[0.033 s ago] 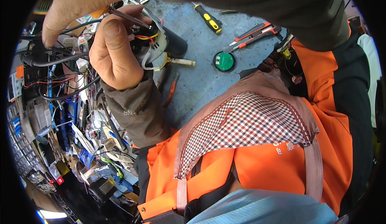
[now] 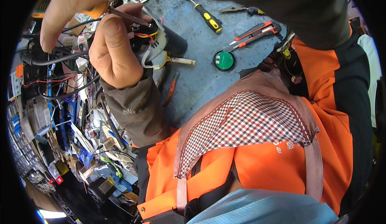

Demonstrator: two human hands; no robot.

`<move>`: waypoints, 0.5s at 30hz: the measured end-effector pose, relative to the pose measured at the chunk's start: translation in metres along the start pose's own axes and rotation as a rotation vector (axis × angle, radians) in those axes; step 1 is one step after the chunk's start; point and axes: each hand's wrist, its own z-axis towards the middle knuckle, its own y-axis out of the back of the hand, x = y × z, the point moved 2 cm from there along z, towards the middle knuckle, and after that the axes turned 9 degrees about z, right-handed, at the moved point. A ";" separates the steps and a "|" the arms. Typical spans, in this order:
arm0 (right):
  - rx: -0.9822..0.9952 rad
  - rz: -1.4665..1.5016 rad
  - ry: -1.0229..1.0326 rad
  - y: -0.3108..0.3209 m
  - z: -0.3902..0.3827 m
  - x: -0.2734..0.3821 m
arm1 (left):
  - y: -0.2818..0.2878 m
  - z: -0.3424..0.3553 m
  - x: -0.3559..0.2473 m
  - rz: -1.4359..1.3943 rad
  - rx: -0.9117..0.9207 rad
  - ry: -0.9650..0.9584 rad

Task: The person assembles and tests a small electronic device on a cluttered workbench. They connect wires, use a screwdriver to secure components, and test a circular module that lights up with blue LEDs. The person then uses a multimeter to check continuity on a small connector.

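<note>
My left hand (image 2: 116,53) is closed round a dark cylindrical device (image 2: 175,41) with a pale end plate and red and yellow wires. From the upper right my right arm crosses over, bringing my right hand (image 2: 66,12) to the upper left. It is on a screwdriver with an orange handle (image 2: 97,11), most of its grip hidden by the hand. The screwdriver's metal shaft slants down to the wired end of the device. A white tube and a yellowish stub (image 2: 183,61) stick out below the plate.
On the blue worktop (image 2: 193,93) lie a yellow-black screwdriver (image 2: 209,18), a red-grey utility knife (image 2: 255,35), pliers (image 2: 237,9), a round green circuit board in a black cap (image 2: 224,61) and a red-handled tool (image 2: 171,89). Cables and assorted parts (image 2: 88,143) crowd the left side.
My right hand and sleeve have shifted slightly upward, uncovering the pliers and more of the yellow-black screwdriver's shaft. My left hand and the device stay nearly still.
</note>
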 end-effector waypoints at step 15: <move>0.100 -0.116 0.024 -0.011 -0.021 0.020 | 0.000 -0.002 -0.004 -0.018 -0.075 0.027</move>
